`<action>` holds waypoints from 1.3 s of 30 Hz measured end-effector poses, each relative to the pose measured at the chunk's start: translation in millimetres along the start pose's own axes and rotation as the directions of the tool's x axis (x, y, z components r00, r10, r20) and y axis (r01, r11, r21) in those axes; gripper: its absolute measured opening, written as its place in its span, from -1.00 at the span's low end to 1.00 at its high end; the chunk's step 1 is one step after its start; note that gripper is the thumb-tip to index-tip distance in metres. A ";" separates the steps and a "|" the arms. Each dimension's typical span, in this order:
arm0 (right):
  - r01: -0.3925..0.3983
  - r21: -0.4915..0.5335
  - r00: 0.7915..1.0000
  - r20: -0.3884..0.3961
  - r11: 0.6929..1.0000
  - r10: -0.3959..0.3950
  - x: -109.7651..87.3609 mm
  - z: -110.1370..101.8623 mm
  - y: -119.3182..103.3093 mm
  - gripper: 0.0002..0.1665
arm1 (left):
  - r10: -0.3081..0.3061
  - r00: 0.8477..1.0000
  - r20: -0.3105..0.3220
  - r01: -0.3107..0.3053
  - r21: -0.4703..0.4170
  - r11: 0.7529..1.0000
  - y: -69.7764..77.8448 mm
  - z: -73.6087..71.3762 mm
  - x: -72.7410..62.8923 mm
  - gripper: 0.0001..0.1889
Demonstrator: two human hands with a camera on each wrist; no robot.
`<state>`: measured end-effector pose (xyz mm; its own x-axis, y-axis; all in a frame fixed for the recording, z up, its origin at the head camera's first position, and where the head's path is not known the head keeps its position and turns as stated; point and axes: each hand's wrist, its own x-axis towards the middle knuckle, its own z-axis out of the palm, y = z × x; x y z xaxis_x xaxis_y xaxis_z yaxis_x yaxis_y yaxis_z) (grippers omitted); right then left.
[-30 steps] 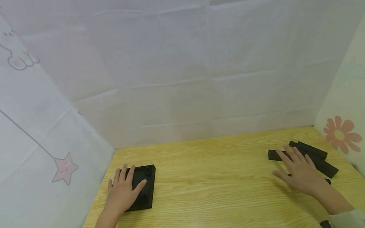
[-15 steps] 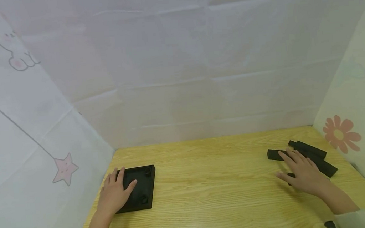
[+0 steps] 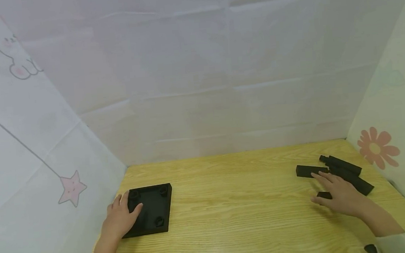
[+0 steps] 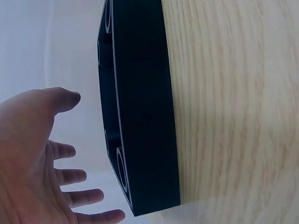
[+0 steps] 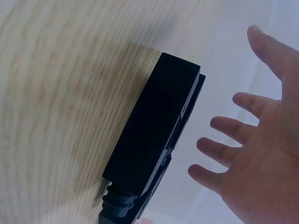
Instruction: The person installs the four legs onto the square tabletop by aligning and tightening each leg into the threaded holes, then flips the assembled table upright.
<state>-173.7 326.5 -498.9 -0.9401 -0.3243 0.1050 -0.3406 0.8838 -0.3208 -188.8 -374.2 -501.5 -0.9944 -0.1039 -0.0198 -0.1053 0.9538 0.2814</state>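
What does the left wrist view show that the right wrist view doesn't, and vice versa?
Only the left wrist view: the left hand and the black tray, seen side-on, with ring shapes along its open face.

Only the right wrist view: the right hand and a black block with a ridged piece at its lower end; more black parts show partly behind it.

Both: the wood-grain tabletop, a pale backdrop, and a hand with fingers extended, a visible gap between it and the black parts.
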 end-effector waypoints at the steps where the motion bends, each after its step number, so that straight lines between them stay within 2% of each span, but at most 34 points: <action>1: 0.000 0.005 1.000 0.006 1.000 0.000 -0.6 -0.2 0.6 0.01 | -0.009 1.000 0.006 0.009 0.000 1.000 -2.2 0.7 0.8 -0.05; 9: -0.004 0.015 0.999 0.045 1.000 0.003 -3.6 -0.2 5.7 0.01 | -0.073 0.994 0.076 0.073 0.001 0.997 -13.2 -0.1 3.6 0.02; 14: 0.016 0.024 0.999 0.052 1.000 -0.017 -5.7 0.4 10.9 0.03 | -0.082 0.991 0.103 0.084 -0.015 0.996 -22.8 1.2 5.5 0.06; 19: 0.045 0.008 0.998 0.046 0.999 -0.045 -6.5 3.0 16.5 0.02 | -0.077 0.988 0.132 0.088 -0.077 0.993 -28.8 0.2 6.2 0.08; 26: 0.052 0.005 0.997 0.065 0.999 -0.053 -7.7 4.5 20.0 -0.04 | -0.072 0.983 0.169 0.102 -0.177 0.979 -29.9 -5.4 5.9 0.01; 32: 0.069 0.012 0.995 0.065 0.998 -0.070 -8.1 6.2 19.9 -0.08 | -0.085 0.979 0.183 0.123 -0.208 0.970 -31.3 -6.2 7.6 -0.07; 39: 0.094 0.010 0.994 0.058 0.996 -0.094 -7.6 7.6 21.3 -0.13 | -0.074 0.980 0.185 0.119 -0.243 0.963 -35.7 -4.8 12.7 -0.20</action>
<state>-173.7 345.2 -513.8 -0.9016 -0.4251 0.0799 -0.4271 0.8461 -0.3190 -197.7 -410.9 -507.1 -0.9685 -0.1205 -0.2179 -0.2171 0.8372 0.5020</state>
